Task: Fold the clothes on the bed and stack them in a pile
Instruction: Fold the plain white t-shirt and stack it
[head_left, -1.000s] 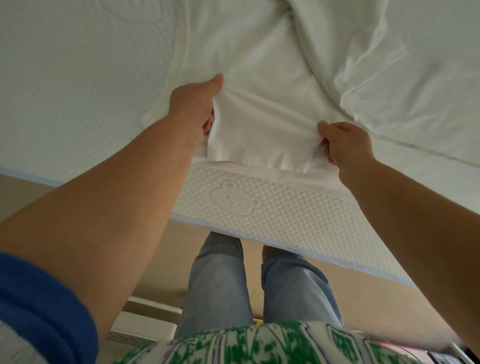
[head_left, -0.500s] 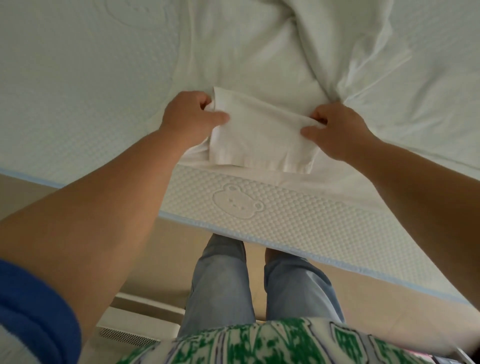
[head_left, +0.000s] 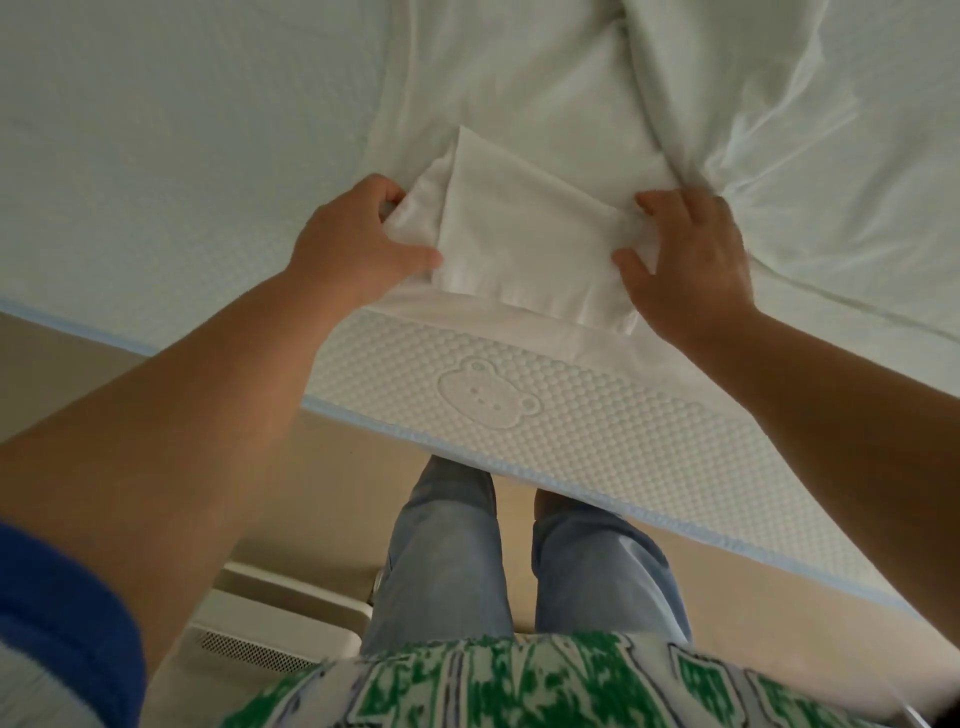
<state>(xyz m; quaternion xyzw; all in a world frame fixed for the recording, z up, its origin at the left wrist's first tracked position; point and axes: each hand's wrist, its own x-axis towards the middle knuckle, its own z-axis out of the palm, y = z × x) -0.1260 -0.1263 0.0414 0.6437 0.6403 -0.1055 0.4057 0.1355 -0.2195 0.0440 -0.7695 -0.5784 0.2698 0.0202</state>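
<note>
A single head-worn view looks steeply down and forward, close over the near edge of the white quilted mattress (head_left: 545, 410) and the beige floor (head_left: 332, 499) below.

A home bedroom: a bed (head_left: 156, 156) with a white quilted mattress cover embossed with a bear motif (head_left: 485, 391), rumpled white linen (head_left: 779, 130), and a beige floor (head_left: 322, 467) beneath.
</note>
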